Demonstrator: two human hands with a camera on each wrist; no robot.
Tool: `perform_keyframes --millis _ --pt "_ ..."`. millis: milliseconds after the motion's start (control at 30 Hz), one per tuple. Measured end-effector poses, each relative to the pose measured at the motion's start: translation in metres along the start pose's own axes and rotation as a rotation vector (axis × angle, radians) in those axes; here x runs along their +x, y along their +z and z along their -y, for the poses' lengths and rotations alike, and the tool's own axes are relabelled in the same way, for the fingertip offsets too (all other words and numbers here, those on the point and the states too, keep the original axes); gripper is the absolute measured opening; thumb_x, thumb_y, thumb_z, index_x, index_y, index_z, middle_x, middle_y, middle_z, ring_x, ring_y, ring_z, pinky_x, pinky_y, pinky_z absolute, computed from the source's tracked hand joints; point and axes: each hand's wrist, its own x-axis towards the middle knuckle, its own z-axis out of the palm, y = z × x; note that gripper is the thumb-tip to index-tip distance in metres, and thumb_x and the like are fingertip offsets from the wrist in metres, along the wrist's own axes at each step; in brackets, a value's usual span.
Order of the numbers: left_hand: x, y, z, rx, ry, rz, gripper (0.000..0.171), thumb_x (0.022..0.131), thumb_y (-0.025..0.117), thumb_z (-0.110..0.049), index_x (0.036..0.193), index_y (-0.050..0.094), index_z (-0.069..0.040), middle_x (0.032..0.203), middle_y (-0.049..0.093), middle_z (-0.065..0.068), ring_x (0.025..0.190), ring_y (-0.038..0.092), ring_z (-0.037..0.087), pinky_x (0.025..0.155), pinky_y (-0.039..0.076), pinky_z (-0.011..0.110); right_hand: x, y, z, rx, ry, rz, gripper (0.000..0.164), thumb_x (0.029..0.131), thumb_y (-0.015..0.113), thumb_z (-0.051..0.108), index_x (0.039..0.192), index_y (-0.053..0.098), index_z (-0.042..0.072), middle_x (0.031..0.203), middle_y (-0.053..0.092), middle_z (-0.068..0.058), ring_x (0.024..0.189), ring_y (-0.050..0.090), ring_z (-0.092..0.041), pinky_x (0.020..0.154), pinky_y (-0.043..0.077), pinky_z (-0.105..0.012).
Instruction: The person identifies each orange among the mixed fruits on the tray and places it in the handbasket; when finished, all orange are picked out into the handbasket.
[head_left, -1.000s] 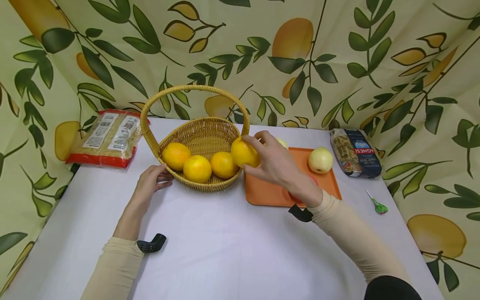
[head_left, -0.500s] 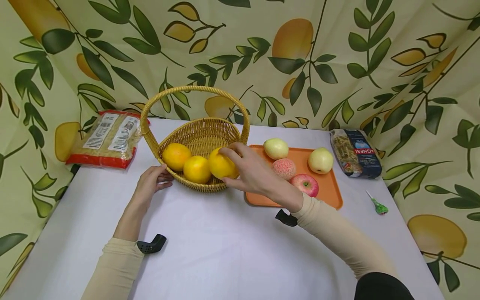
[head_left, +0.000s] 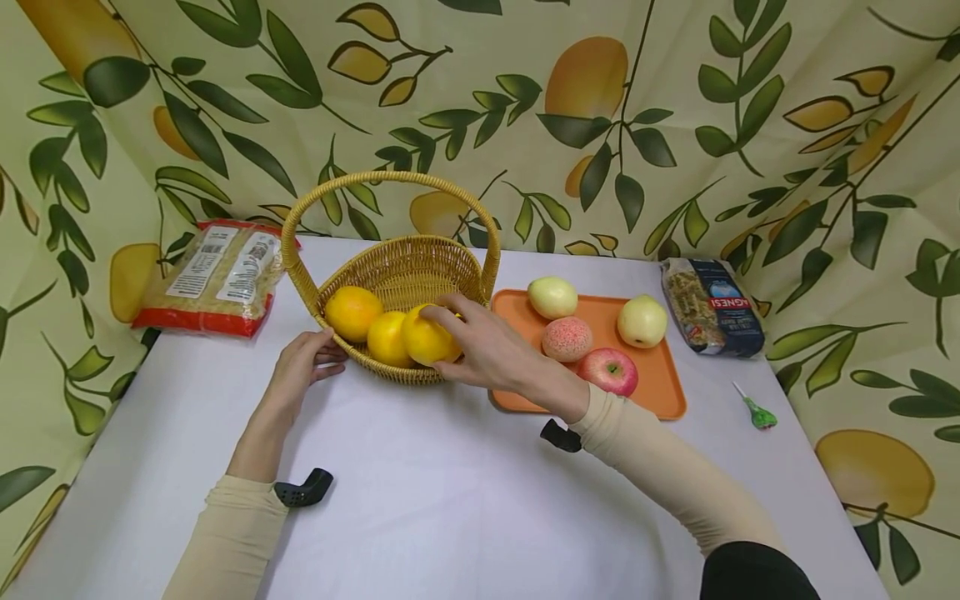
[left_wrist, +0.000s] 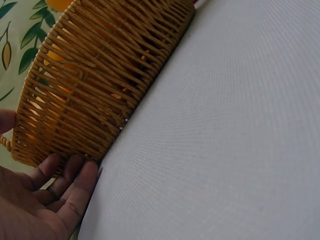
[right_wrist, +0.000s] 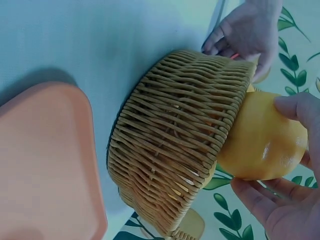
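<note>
A wicker basket (head_left: 405, 258) with a tall arched handle stands on the white-covered table, several oranges inside. My right hand (head_left: 491, 348) grips an orange (head_left: 429, 337) between thumb and fingers at the basket's right front rim. In the right wrist view that orange (right_wrist: 262, 140) rises above the rim, thumb on one side, fingers on the other. Another orange (head_left: 353, 313) lies at the left of the basket, and one more (head_left: 387, 340) sits beside the held one. At the left side, my left hand (left_wrist: 45, 200) holds the basket, thumb at its rim, fingertips near its base.
An orange tray (head_left: 517, 402) to the right carries a red apple (head_left: 609, 372), a pink speckled fruit (head_left: 567, 339) and two pale round fruits (head_left: 642, 321). Behind it lies a pasta bag (head_left: 712, 307), with a green-wrapped lollipop (head_left: 759, 413) nearby. A red-edged bag (head_left: 213, 279) lies at left.
My right hand has carried the orange leftward from beside the tray to over the basket's front, uncovering fruit on the tray. The left hand and basket have stayed put.
</note>
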Motion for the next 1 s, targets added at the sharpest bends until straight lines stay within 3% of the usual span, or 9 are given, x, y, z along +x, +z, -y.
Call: perform_keyframes --millis 167,333,567,767,1000 --pt "-0.0004 -0.0003 -0.0001 -0.008 0.005 -0.003 0.049 0.102 0.037 -0.051 0.116 0.047 -0.005 0.109 0.058 0.008 0.092 0.063 0.004 0.082 0.057 0.017 0.0017 -0.0003 0.0 0.003 0.004 0.0 0.057 0.082 0.074 0.031 0.131 0.05 0.013 0.125 0.054 -0.009 0.095 0.06 -0.021 0.078 0.056 -0.031" --pt "-0.0016 0.0006 -0.0007 -0.027 0.02 -0.011 0.045 0.102 0.038 -0.047 0.113 0.048 -0.005 0.102 0.061 0.001 0.09 0.065 0.003 0.081 0.058 0.018 0.0019 -0.0021 0.0013 -0.01 0.002 0.008 0.056 0.082 0.074 0.027 0.13 0.049 0.014 0.126 0.053 -0.009 0.091 0.06 -0.021 0.073 0.056 -0.029" --pt "-0.0007 0.0019 -0.0006 -0.031 0.024 -0.009 0.043 0.102 0.039 -0.048 0.11 0.049 -0.007 0.096 0.061 -0.006 0.089 0.065 0.004 0.081 0.058 0.018 0.0018 -0.0041 0.0007 -0.043 0.026 0.018 0.058 0.082 0.075 0.021 0.133 0.048 0.016 0.133 0.049 -0.013 0.099 0.06 -0.025 0.074 0.057 -0.032" --pt "-0.0003 0.0015 -0.0005 -0.013 0.025 -0.012 0.044 0.102 0.038 -0.049 0.111 0.048 -0.006 0.099 0.06 -0.002 0.09 0.064 0.004 0.081 0.058 0.018 -0.0009 -0.0043 -0.0002 -0.076 0.019 0.052 0.067 0.082 0.076 0.02 0.143 0.048 0.025 0.138 0.044 -0.017 0.11 0.055 -0.027 0.077 0.056 -0.033" --pt "0.0001 0.0014 -0.0002 -0.003 0.02 -0.014 0.046 0.102 0.038 -0.049 0.112 0.048 -0.006 0.103 0.06 0.002 0.091 0.064 0.005 0.081 0.057 0.018 -0.0021 -0.0021 -0.0022 -0.074 0.036 0.047 0.067 0.083 0.077 0.027 0.142 0.046 0.019 0.143 0.043 -0.018 0.115 0.058 -0.032 0.086 0.057 -0.041"
